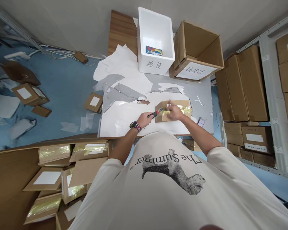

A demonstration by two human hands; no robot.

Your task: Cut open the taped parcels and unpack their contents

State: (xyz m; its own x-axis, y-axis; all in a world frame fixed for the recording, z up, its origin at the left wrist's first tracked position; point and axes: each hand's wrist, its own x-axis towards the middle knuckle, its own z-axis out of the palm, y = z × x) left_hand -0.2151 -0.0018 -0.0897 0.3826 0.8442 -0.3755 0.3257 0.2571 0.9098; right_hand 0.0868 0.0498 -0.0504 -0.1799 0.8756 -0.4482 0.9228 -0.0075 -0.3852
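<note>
A small cardboard box [160, 117] with shiny yellowish tape lies on the white-covered table [124, 123], close to its front edge. My left hand [144, 120] is wrapped round a red and black utility knife [154, 114], whose blade end reaches over the left part of the box. On top of the box rests my right hand [174, 111], index finger stretched out and the other fingers partly curled and hidden. Whether it pinches a bit of tape cannot be made out.
Behind the box stand a white foam bin [156, 66] holding a colourful packet and an open carton [180, 60]. Torn grey wrapping [120, 92] covers the table's left. A large carton of parcels [12, 163] is at lower left; shelves of boxes [253, 83] line the right.
</note>
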